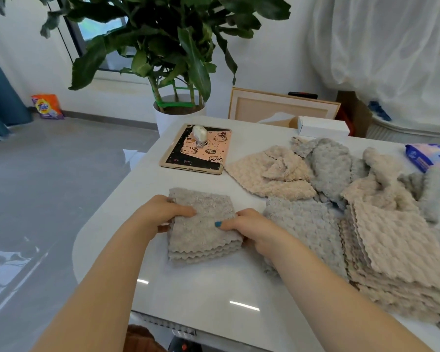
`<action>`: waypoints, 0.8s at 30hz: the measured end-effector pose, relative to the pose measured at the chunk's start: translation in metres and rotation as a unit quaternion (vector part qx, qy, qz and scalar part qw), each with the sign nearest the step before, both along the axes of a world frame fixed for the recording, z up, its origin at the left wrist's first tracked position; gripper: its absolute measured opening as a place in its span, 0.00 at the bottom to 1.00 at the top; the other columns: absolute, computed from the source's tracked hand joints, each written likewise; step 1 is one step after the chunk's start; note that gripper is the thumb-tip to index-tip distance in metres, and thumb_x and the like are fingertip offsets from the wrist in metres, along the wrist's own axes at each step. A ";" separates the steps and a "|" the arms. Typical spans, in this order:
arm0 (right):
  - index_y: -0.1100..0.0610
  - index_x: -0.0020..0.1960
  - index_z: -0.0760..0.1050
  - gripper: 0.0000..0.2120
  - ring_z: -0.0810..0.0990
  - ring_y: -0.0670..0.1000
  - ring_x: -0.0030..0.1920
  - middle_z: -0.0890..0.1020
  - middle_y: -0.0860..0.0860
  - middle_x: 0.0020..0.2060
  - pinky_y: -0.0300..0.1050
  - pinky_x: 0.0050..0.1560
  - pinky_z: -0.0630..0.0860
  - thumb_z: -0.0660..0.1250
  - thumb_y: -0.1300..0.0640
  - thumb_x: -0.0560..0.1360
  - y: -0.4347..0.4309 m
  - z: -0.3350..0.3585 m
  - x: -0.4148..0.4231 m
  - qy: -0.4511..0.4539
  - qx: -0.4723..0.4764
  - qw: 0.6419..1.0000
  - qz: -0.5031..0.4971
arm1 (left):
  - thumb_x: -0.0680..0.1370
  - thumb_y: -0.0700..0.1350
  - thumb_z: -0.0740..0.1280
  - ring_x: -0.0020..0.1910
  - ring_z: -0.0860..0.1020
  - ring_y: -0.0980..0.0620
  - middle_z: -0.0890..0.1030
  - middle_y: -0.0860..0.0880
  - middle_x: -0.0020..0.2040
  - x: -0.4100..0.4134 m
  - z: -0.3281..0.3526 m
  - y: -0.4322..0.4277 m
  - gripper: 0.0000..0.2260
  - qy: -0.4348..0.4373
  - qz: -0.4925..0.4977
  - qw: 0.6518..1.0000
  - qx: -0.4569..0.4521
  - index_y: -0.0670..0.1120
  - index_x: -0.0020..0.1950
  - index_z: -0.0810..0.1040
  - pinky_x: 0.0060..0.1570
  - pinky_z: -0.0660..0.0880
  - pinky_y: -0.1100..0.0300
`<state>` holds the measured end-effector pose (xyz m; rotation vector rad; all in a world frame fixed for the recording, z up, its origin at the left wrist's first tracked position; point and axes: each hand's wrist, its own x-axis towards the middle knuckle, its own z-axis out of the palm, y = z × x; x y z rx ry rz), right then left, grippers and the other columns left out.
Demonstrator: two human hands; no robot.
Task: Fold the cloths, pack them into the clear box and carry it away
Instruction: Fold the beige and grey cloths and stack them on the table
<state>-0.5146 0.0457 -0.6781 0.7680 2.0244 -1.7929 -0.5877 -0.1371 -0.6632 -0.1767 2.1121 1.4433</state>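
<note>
Grip, left hand (163, 212): closed on the left edge of the folded grey fleece cloth (203, 224), fingers over the top, thumb lower at the side.

Grip, right hand (249, 224): closed on the same cloth's right edge, thumb on top, fingers tucked under.

Location of held item: near the front left of the glossy white worktop (201, 288), lying on it in several scallop-edged layers, between the two hands.

Stock awaiting folding: flat stack of beige and grey bobbled cloths (391, 250), just right of the right forearm; loose heap of crumpled beige and grey cloths (315, 168) behind it.

Clear box: not in view.

Other items: tablet in a pink-and-black cartoon-cat case (196, 151) with a small white gadget (200, 134) on it, behind the folded cloth; long white carton (323, 127); blue packet of wipes (429, 156) at the far right; potted plant with broad green leaves (188, 64) beyond the worktop edge.

Step in hand, as judged: folding. This cloth looks fully folded and is being squared up; packing is not begun.

Next move, as judged: release or set aside the square without letting the layers spring open, then draw one cloth off the flat stack. The soft pile may slip, so an even hold at both edges is needed.
</note>
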 end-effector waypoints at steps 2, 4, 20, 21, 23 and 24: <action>0.67 0.59 0.75 0.18 0.83 0.60 0.49 0.83 0.61 0.50 0.54 0.50 0.81 0.69 0.71 0.69 0.002 0.002 0.002 0.026 -0.135 0.989 -0.062 | 0.71 0.43 0.75 0.52 0.81 0.47 0.83 0.45 0.54 0.001 0.006 0.002 0.16 -0.008 0.009 0.997 0.075 0.44 0.57 0.78 0.54 0.78 0.51; 0.64 0.59 0.75 0.18 0.83 0.59 0.49 0.83 0.60 0.50 0.53 0.50 0.81 0.65 0.74 0.71 0.006 0.007 0.007 0.072 -0.209 0.971 -0.096 | 0.73 0.46 0.72 0.55 0.81 0.46 0.82 0.47 0.57 0.003 0.011 0.004 0.17 -0.014 -0.001 0.988 0.156 0.49 0.61 0.77 0.57 0.76 0.46; 0.58 0.64 0.72 0.25 0.83 0.52 0.39 0.84 0.56 0.44 0.44 0.36 0.80 0.72 0.66 0.69 0.134 0.051 0.131 0.234 -0.234 0.928 -0.173 | 0.71 0.39 0.69 0.49 0.84 0.48 0.84 0.44 0.53 0.103 0.039 0.124 0.14 -0.103 -0.035 0.926 0.361 0.43 0.56 0.79 0.46 0.82 0.53; 0.60 0.62 0.74 0.25 0.82 0.51 0.37 0.84 0.55 0.41 0.43 0.35 0.79 0.75 0.63 0.67 0.135 0.053 0.136 0.249 -0.282 0.906 -0.192 | 0.73 0.39 0.67 0.50 0.84 0.48 0.84 0.44 0.53 0.108 0.039 0.128 0.13 -0.107 -0.011 0.917 0.383 0.44 0.57 0.79 0.47 0.82 0.52; 0.61 0.53 0.77 0.27 0.80 0.51 0.37 0.83 0.54 0.39 0.44 0.39 0.77 0.80 0.52 0.59 0.139 0.051 0.144 0.262 -0.378 0.864 -0.205 | 0.77 0.40 0.65 0.54 0.82 0.47 0.83 0.45 0.56 0.121 0.037 0.140 0.13 -0.109 0.050 0.895 0.429 0.46 0.61 0.77 0.52 0.79 0.49; 0.60 0.50 0.77 0.25 0.79 0.51 0.39 0.82 0.53 0.39 0.43 0.41 0.75 0.78 0.46 0.60 0.139 0.051 0.152 0.248 -0.386 0.864 -0.207 | 0.78 0.41 0.65 0.56 0.81 0.47 0.83 0.45 0.57 0.130 0.035 0.149 0.14 -0.111 0.082 0.879 0.456 0.46 0.63 0.76 0.54 0.78 0.48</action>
